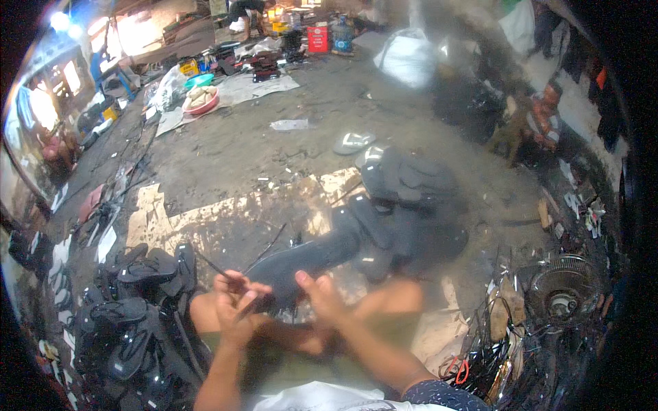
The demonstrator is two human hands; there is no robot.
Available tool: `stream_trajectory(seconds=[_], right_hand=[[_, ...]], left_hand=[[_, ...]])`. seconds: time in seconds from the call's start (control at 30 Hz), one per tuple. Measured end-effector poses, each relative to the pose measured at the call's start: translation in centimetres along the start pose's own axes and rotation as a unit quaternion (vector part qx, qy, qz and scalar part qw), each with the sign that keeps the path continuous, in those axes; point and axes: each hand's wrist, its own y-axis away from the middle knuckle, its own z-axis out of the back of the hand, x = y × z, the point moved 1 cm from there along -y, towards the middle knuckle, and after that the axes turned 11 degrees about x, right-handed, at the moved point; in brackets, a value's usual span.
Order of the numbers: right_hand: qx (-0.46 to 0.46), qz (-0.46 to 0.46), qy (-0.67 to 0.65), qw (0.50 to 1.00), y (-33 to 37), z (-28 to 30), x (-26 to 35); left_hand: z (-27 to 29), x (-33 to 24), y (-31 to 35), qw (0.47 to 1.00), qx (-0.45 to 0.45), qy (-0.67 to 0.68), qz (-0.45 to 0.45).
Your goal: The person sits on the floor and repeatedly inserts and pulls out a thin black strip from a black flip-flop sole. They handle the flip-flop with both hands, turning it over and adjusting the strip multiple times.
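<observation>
I sit with my legs folded, and a long dark grey sandal sole (pixel 301 262) stretches out in front of my lap. My right hand (pixel 323 298) is closed at the sole's near end, thumb up along its edge; the fingers underneath are mostly hidden. To its left, my left hand (pixel 236 301) has bent fingers pinched around a thin dark strip (pixel 211 266) that sticks out up and to the left. Beyond the sole lies a blurred heap of dark sandals and soles (pixel 411 178). Two light-topped sandals (pixel 354 142) rest at its far side.
Black sandals (pixel 130 329) are piled by my left knee. On my right are a round metal fan-like part (pixel 563 296) and a tangle of dark strips (pixel 510 335). Cardboard (pixel 226 211) covers some floor. Farther off stand a red basin (pixel 201 103), a white sack (pixel 406 60) and other people.
</observation>
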Motion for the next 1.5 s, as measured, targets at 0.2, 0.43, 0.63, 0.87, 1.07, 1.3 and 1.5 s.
stream_trajectory(seconds=[0.2,0.43,0.63,0.87,1.07,1.3,1.5], right_hand=[[0.303,-0.121,0.407,0.853,-1.3,2.5,5.4],[0.163,0.047,0.189,0.967,-1.4,1.1,4.1],[-0.057,0.313,0.255,0.913,3.8,-1.4,0.8],[-0.167,0.186,-0.017,0.968,-1.5,0.6,1.4],[0.017,0.070,0.056,0.996,-0.7,-2.3,4.1],[-0.013,0.182,0.319,0.930,-0.5,-3.9,5.3],[-0.019,0.189,0.373,0.908,-0.2,-4.6,5.4]], left_hand=[[-0.5,-2.8,-0.6,0.995,0.027,-0.012,0.093],[0.3,-0.4,-1.4,0.976,0.037,0.079,0.202],[2.7,0.7,-1.8,0.981,-0.160,0.064,0.094],[0.7,0.9,-0.2,0.988,-0.129,-0.003,0.083],[0.5,0.3,0.8,0.987,-0.073,-0.099,0.106],[-0.4,0.2,1.5,0.987,-0.045,-0.134,0.082],[-0.8,0.8,2.3,0.976,-0.039,-0.212,0.033]])
